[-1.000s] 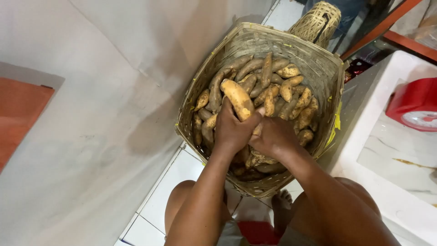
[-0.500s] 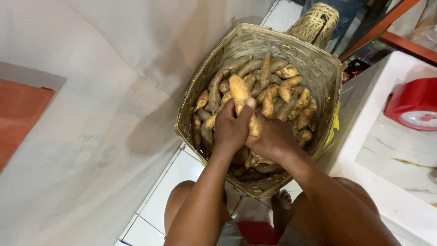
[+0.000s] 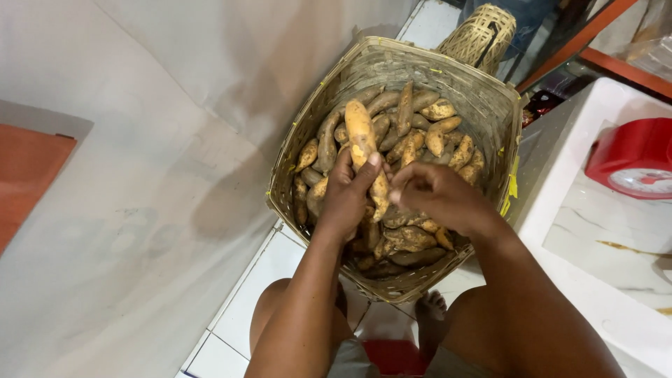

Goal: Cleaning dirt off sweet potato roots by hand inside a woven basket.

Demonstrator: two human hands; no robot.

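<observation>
A woven bamboo basket (image 3: 364,66) stands on the floor between my knees, filled with several dirty yellow-brown sweet potatoes (image 3: 434,136). My left hand (image 3: 346,196) grips one long sweet potato (image 3: 359,129) and holds it upright above the pile, thumb pressed on its lower part. My right hand (image 3: 437,196) hovers just right of it over the basket, fingertips pinched together at the tuber's lower end, holding nothing I can make out.
A white wall (image 3: 140,175) rises on the left with an orange panel (image 3: 24,175). White floor tiles (image 3: 245,294) lie below. On the right, a white marble-look counter (image 3: 602,238) carries a red round object (image 3: 633,154). A small woven basket (image 3: 483,35) sits behind.
My left hand has turned the sweet potato upright and lifted it slightly. My right hand has come off the tuber and moved a little to the right.
</observation>
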